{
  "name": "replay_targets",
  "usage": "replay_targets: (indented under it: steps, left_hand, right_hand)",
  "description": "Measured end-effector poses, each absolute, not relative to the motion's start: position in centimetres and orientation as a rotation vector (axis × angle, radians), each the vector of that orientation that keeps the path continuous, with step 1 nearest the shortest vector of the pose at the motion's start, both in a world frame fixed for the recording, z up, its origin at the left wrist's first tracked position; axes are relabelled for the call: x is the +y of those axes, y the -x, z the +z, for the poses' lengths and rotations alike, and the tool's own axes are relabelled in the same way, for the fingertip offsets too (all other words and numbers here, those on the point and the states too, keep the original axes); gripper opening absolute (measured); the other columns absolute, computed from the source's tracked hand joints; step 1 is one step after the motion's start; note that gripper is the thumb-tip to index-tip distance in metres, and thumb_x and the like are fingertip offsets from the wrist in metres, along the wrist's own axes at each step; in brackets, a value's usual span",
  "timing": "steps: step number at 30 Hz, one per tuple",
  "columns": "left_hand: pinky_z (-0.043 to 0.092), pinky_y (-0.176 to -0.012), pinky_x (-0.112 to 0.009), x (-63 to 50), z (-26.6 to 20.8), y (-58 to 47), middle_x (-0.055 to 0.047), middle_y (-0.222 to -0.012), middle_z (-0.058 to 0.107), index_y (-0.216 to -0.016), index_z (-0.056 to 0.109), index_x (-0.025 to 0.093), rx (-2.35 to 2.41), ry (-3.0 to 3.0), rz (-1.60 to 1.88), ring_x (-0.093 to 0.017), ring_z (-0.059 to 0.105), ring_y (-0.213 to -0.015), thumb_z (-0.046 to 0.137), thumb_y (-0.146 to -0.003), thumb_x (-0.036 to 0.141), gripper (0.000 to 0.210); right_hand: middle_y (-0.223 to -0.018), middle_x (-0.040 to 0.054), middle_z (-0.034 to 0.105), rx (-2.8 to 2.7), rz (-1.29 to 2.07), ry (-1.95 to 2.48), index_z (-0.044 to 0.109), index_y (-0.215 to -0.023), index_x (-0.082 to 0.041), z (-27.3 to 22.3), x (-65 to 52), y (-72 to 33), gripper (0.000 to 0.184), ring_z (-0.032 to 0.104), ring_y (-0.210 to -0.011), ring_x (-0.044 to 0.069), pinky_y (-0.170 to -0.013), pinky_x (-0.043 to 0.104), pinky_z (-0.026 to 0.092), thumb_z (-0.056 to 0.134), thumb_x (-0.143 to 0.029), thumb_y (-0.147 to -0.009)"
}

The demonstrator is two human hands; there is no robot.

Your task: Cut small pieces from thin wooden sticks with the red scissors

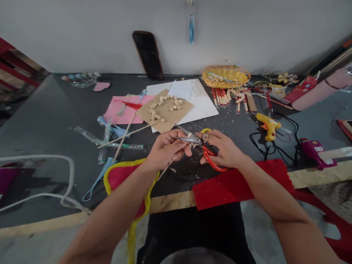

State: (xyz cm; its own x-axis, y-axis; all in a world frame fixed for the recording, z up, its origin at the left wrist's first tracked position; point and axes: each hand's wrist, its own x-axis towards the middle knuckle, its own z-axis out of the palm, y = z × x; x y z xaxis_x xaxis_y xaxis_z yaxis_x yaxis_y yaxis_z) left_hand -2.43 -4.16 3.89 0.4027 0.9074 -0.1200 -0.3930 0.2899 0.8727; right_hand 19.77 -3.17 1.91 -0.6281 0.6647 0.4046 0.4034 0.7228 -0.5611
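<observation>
My left hand point(169, 145) is closed around a thin wooden stick point(165, 171), whose lower end sticks out below the fingers. Scissors point(194, 139) with red and yellow handles are in my right hand point(224, 148), fingers through the loops. Their blades stand apart, with the stick's upper end at or between them; the exact contact is partly hidden by my fingers. Small cut wooden pieces point(194, 145) and crumbs lie on the dark table point(178, 183) beneath the blades. Farther back, small wooden clusters point(158, 106) form a curved line on brown paper point(172, 119).
A yellow glue gun point(268, 126) with a black cord lies to the right. Behind are a wicker basket point(227, 85), red-and-white packets point(219, 97) and a leaning phone point(148, 55). Red felt point(220, 189) lies at the front edge; two loose sticks point(123, 141) and blue tassels point(103, 172) lie left.
</observation>
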Motion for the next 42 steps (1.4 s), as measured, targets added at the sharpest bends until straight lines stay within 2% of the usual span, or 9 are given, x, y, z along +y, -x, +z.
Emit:
replay_targets:
  steps: [8,12,17,27,37,42]
  left_hand:
    - [0.024,-0.031,-0.013,-4.1,3.7,2.2,-0.006,-0.055,0.069,-0.073,0.057,0.013,0.725,-0.892,1.013,-0.002,0.035,-0.029,0.082,-0.069,0.033,0.032]
    - [0.029,-0.032,-0.015,-3.8,3.3,2.4,-0.005,-0.058,0.07,-0.075,0.059,0.014,0.855,-1.022,1.071,-0.004,0.042,-0.032,0.079,-0.071,0.038,0.032]
    - [0.036,-0.037,-0.016,-3.5,3.3,2.7,-0.005,-0.067,0.073,-0.078,0.063,0.014,1.082,-1.229,1.097,-0.005,0.049,-0.04,0.078,-0.073,0.033,0.026]
    - [0.033,-0.036,-0.018,-3.5,2.9,3.1,-0.007,-0.064,0.072,-0.076,0.064,0.012,0.964,-1.194,1.067,-0.005,0.044,-0.036,0.077,-0.073,0.039,0.03]
    - [0.03,-0.035,-0.016,-3.5,2.8,3.0,-0.006,-0.062,0.071,-0.073,0.063,0.012,0.925,-1.148,1.059,-0.004,0.043,-0.035,0.077,-0.074,0.037,0.029]
    - [0.034,-0.037,-0.017,-3.6,2.8,2.6,-0.006,-0.064,0.072,-0.074,0.061,0.014,0.986,-1.209,1.113,-0.004,0.045,-0.036,0.077,-0.074,0.036,0.027]
  right_hand:
    - [-0.121,0.0132,0.066,-2.353,0.485,0.875,0.051,-0.138,-0.019,2.7,-3.7,-19.8,0.068,0.062,-0.112,0.025,-0.096,0.039,0.052,0.065,-0.056,-0.082]
    - [-0.123,0.0138,0.066,-2.315,0.5,0.933,0.053,-0.135,-0.018,2.5,-3.7,-19.5,0.065,0.063,-0.111,0.026,-0.095,0.041,0.052,0.068,-0.051,-0.082]
    - [-0.126,0.013,0.064,-2.203,0.577,1.022,0.054,-0.133,-0.021,2.1,-3.5,-19.6,0.063,0.062,-0.111,0.025,-0.093,0.041,0.054,0.071,-0.05,-0.079]
    - [-0.122,0.0132,0.063,-2.232,0.604,0.985,0.051,-0.137,-0.023,2.1,-3.4,-19.8,0.07,0.058,-0.114,0.028,-0.092,0.044,0.053,0.071,-0.054,-0.078]
    - [-0.122,0.0123,0.066,-2.26,0.556,0.977,0.056,-0.132,-0.02,2.7,-3.5,-19.8,0.061,0.064,-0.108,0.025,-0.091,0.038,0.054,0.069,-0.05,-0.081]
    - [-0.128,0.0122,0.064,-2.239,0.553,1.05,0.058,-0.129,-0.021,2.8,-3.9,-19.5,0.056,0.065,-0.104,0.025,-0.088,0.038,0.055,0.07,-0.048,-0.081]
